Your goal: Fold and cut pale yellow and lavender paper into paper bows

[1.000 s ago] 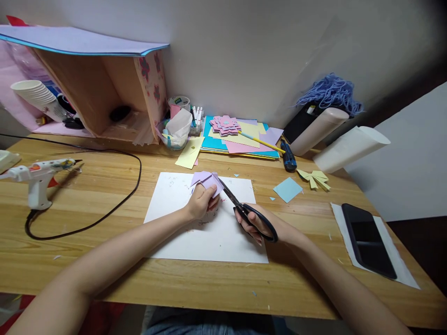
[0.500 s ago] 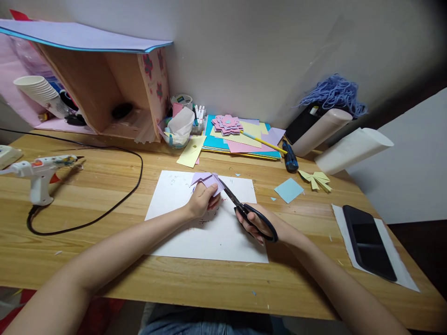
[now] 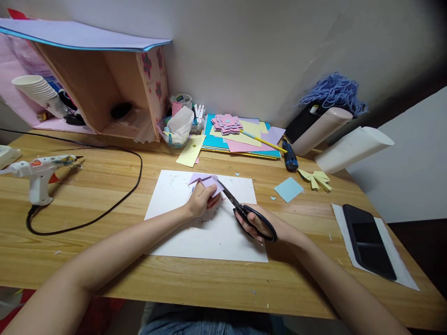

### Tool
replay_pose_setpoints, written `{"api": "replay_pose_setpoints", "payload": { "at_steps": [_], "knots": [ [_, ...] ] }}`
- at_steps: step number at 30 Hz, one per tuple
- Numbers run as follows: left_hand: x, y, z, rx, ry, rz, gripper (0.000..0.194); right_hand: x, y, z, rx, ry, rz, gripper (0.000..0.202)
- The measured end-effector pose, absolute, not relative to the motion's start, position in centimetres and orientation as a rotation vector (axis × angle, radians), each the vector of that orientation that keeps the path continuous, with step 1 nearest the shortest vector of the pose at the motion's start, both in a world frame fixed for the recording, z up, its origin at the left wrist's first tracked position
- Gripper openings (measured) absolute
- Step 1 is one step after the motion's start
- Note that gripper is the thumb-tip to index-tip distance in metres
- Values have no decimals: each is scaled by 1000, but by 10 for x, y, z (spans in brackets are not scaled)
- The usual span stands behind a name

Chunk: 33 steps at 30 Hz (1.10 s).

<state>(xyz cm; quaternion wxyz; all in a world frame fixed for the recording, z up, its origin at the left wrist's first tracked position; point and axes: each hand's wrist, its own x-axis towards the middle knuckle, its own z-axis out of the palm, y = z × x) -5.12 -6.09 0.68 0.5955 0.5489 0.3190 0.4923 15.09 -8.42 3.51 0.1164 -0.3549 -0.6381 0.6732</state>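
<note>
Between the thumb and fingers of my left hand (image 3: 202, 200) is a piece of purple paper (image 3: 217, 185), partly cut, with one flap sticking out to the left. My right hand (image 3: 253, 224) grips black-handled scissors (image 3: 231, 197), fingers through the loops. The blades look nearly closed, and their tips point up-left at the right edge of the purple paper. Both hands are above a white sheet (image 3: 178, 237) that carries small ink marks. A light blue paper square (image 3: 288, 190) lies to the right of the sheet, beside tiny blue scraps.
A glue gun (image 3: 44, 177) with a looping black cord stands left. An open cardboard box (image 3: 153, 93) is behind it. At the back lie a pink paper flower (image 3: 226, 124) and coloured papers. A utility knife (image 3: 289, 157), yellow paper bow (image 3: 316, 179) and phone (image 3: 369, 242) are right.
The scissor tips have come slightly away from the purple paper's upper edge, and the paper has shifted a little left and down. Both hands keep their holds.
</note>
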Motion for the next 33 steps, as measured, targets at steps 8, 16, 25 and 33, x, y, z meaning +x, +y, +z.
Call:
{"api": "replay_pose_setpoints", "payload": {
  "at_steps": [8, 16, 25, 33],
  "knots": [
    [-52, -61, 4, 1301, 753, 1064, 50, 151, -85, 38, -1020, -1901, 1980, 67],
    [-53, -62, 5, 1293, 769, 1038, 50, 151, -85, 36, -1028, -1924, 1926, 64],
    [-53, -60, -2, 1285, 717, 1048, 50, 149, -84, 37, -1077, -1894, 1928, 61],
    [-53, -60, -1, 1280, 703, 1052, 51, 148, -85, 37, -1064, -1886, 1925, 61]
  ]
}}
